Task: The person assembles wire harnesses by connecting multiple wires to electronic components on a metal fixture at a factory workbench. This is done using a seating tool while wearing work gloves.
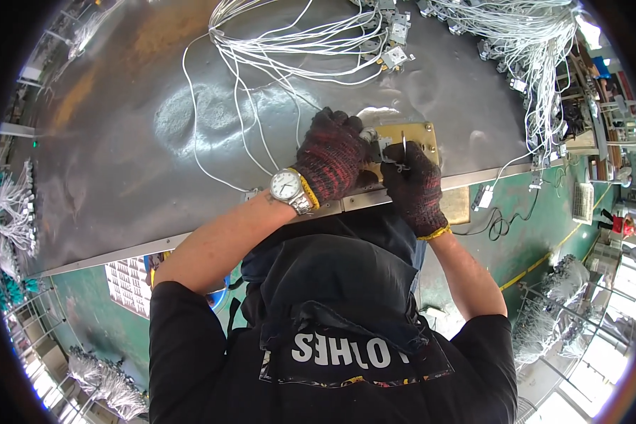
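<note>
My left hand [332, 155], in a dark red and black knit glove, is closed with its fingers curled at the left end of a brass-coloured plate [428, 134] on the metal table. A white cable from the bundle [290, 56] runs up to its knuckles. What its fingers grip is hidden. My right hand [415, 187], gloved the same, is closed in a pinch over the front of the plate. A thin pale piece stands up by its fingertips; its kind is too small to tell. Between the hands, a small silvery metal part [384, 144] shows on the plate.
Small metal connectors [396, 56] end the white cables at the back. A larger cable heap [537, 42] hangs over the table's right side. One loose connector [483, 198] dangles past the front edge. The sheet-metal tabletop [120, 177] is dented.
</note>
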Action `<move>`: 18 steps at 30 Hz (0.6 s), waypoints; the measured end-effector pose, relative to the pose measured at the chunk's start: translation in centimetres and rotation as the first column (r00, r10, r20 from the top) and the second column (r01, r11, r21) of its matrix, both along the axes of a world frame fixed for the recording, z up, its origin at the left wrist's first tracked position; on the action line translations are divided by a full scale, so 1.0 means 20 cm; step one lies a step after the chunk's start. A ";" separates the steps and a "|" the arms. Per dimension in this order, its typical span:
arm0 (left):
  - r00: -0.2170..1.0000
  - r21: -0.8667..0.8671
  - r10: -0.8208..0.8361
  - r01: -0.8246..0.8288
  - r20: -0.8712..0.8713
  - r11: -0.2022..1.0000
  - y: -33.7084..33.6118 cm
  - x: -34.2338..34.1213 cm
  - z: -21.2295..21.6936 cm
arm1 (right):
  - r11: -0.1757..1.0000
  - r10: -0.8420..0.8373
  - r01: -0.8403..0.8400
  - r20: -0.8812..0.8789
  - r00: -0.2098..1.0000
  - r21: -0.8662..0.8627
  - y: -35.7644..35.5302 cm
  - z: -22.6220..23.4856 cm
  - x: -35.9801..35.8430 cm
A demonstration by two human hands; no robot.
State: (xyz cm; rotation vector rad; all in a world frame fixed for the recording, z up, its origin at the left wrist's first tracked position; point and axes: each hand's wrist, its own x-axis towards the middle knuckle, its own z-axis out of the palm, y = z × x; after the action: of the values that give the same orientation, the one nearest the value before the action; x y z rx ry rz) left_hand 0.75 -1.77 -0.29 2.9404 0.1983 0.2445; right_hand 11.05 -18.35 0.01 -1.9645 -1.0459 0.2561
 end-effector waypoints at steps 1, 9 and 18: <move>1.000 0.009 0.023 -0.023 -0.011 1.000 -0.01 0.00 0.00 | 1.000 0.022 -0.022 0.028 0.999 0.001 0.00 -0.02 0.01; 0.988 -0.143 0.067 -0.047 0.140 0.989 -0.02 0.07 -0.06 | 0.998 0.046 -0.047 -0.013 0.999 -0.033 -0.03 0.00 0.05; 0.990 -0.250 -0.035 0.069 0.138 0.966 -0.03 0.14 -0.07 | 0.941 0.032 -0.123 -0.280 0.960 -0.315 -0.22 0.22 0.21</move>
State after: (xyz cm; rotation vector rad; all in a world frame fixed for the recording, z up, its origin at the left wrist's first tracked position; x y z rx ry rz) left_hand 3.62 -2.29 -1.67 2.6597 0.1224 0.3753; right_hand 15.22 -22.72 4.36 -2.1075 -0.9463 0.7677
